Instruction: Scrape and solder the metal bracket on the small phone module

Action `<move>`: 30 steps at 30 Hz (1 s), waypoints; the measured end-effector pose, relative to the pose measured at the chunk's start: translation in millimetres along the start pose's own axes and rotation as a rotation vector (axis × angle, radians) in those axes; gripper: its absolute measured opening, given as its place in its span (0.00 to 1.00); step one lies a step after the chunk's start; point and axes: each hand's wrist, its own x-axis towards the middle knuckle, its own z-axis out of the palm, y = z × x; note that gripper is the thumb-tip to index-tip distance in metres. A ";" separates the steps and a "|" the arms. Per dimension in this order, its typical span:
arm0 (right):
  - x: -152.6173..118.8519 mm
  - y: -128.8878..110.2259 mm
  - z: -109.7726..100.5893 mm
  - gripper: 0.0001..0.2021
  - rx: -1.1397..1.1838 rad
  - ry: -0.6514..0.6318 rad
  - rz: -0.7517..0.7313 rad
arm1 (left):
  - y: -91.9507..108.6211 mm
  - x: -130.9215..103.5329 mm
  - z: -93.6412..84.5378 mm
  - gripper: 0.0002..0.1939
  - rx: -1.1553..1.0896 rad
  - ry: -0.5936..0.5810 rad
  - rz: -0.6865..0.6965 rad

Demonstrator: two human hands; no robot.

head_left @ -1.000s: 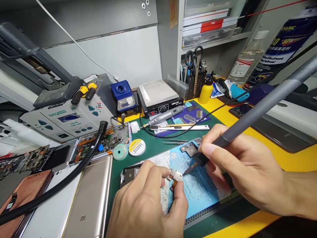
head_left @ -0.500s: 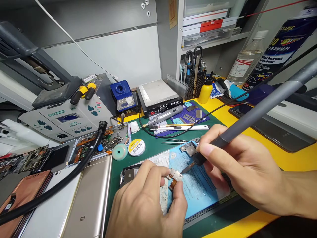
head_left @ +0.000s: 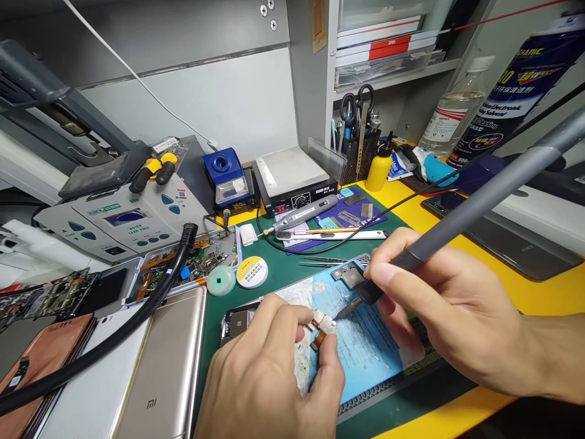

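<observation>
My left hand (head_left: 278, 366) pinches a small phone camera module (head_left: 325, 323) between thumb and fingers. The part has silvery metal faces and a copper-brown flex cable (head_left: 317, 341). In my right hand (head_left: 439, 311) is a soldering iron (head_left: 439, 231) with a dark grey handle, gripped like a pen. Its tip (head_left: 340, 314) points down-left and meets or nearly meets the module's right edge. Under both hands lies a blue work pad (head_left: 361, 360), scuffed and streaked. Another dark camera-like module (head_left: 351, 277) rests at the pad's upper edge, just behind the iron.
A black phone part (head_left: 240, 323) lies left of my left hand. Tweezers (head_left: 324, 262) lie behind the pad. Beyond are a heating plate (head_left: 292, 167), a blue iron station (head_left: 223, 177) and a rework station (head_left: 128, 213). A black hose (head_left: 155, 305) crosses the phones (head_left: 159, 366) at left.
Almost nothing differs. The module in my left hand and the iron's tip have shifted very slightly; both grips stay the same.
</observation>
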 end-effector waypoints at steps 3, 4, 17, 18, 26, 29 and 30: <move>0.6 -0.8 0.8 0.11 0.010 -0.008 0.017 | -0.2 0.0 0.0 0.03 -0.009 0.004 0.001; 0.8 -1.1 1.0 0.11 0.012 -0.009 0.025 | -0.4 -0.1 0.1 0.03 -0.012 0.002 0.000; -0.4 -2.3 -0.1 0.12 0.011 0.006 0.021 | -0.7 -0.4 0.2 0.02 -0.008 -0.010 -0.008; 0.0 -2.1 0.1 0.12 0.009 0.005 0.022 | -0.7 -0.3 0.3 0.02 -0.012 -0.009 -0.005; -1.1 -1.7 -1.1 0.12 -0.015 -0.005 0.022 | -0.5 0.4 0.3 0.02 -0.022 0.006 0.006; -1.2 -2.1 -0.6 0.12 -0.012 0.004 0.015 | -0.4 0.3 0.2 0.02 -0.020 -0.002 0.000; -0.9 -2.2 -0.2 0.12 -0.009 0.007 0.013 | -0.5 0.2 0.2 0.02 -0.019 -0.004 -0.002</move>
